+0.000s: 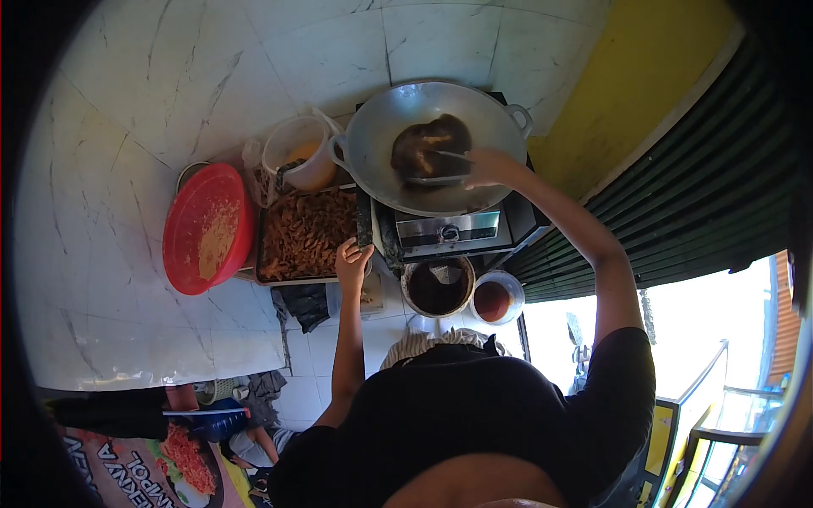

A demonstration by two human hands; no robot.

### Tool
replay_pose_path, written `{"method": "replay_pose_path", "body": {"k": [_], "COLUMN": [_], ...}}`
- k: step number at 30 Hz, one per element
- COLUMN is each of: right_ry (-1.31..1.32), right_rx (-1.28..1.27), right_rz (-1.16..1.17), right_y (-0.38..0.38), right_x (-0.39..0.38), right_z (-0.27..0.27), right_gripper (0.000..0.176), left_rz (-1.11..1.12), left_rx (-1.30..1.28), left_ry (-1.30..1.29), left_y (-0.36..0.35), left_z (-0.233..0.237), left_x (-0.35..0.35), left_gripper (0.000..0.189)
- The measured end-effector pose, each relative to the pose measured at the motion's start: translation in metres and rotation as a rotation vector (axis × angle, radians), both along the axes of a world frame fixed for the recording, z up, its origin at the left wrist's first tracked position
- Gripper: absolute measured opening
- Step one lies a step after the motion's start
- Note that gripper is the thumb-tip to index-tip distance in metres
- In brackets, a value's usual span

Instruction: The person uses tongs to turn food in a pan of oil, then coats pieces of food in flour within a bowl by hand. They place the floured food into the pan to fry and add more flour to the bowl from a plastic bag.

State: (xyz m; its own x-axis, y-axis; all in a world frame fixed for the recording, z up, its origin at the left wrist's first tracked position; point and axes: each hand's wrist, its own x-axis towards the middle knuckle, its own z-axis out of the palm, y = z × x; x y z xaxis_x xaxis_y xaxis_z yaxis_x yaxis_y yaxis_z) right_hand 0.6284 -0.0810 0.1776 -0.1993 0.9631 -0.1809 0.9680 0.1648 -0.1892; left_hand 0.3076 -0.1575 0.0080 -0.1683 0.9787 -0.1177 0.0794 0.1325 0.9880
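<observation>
A wide metal wok (pixel 368 169) sits on a gas stove (pixel 449 227), with dark oil (pixel 406 152) pooled in its bottom. Lighter golden pieces (pixel 436 138) show in the oil. My right hand (pixel 489 169) is closed on metal tongs (pixel 442 179), whose arms reach into the wok over the oil. Left of the stove, a tray of brown fried pieces (pixel 306 229) lies on the counter. My left hand (pixel 353 256) rests at the tray's near right corner, its fingers loosely bent and apart, with nothing visible in them.
A red basin (pixel 179 254) with tan crumbs stands left of the tray. Behind the tray is a white bucket (pixel 292 148) holding something orange. Below the stove are a pot of dark contents (pixel 436 292) and a bucket of reddish-brown liquid (pixel 493 303). A person (pixel 254 444) is at lower left.
</observation>
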Motion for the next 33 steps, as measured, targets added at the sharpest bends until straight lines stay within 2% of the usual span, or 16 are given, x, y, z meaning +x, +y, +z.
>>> {"method": "replay_pose_path", "body": {"k": [2,4,8,13,23,29,33], "right_ry": [-0.039,-0.034,-0.087,-0.180,-0.155,-0.137,-0.083], "right_rx": [0.051,0.223,0.255,0.026,0.081,-0.002,-0.076], "right_rz": [-0.009,-0.012,-0.006,-0.076,-0.104,-0.031,0.058], "right_y": [0.001,0.007,0.027,0.056,0.056,0.032,0.014], "right_x": [0.001,0.005,0.012,0.020,0.026,0.018,0.017], "right_z": [-0.004,-0.011,-0.015,-0.008,-0.020,-0.013,-0.010], "right_gripper": [0.046,0.043,0.042,0.044,0.040,0.038,0.046], "left_rz": [-0.001,-0.003,0.002,0.002,-0.007,-0.008,-0.011], "left_rx": [-0.001,-0.003,0.009,0.011,0.018,0.041,0.043], "left_ry": [0.003,0.007,-0.007,-0.017,-0.006,-0.018,-0.044], "left_y": [0.000,-0.001,0.000,0.002,0.002,0.003,0.004], "left_z": [0.001,-0.001,-0.002,-0.008,-0.008,-0.012,-0.015], "left_x": [0.000,0.000,0.000,-0.001,-0.001,-0.002,-0.003], "left_gripper": [0.059,0.059,0.058,0.058,0.058,0.058,0.058]}}
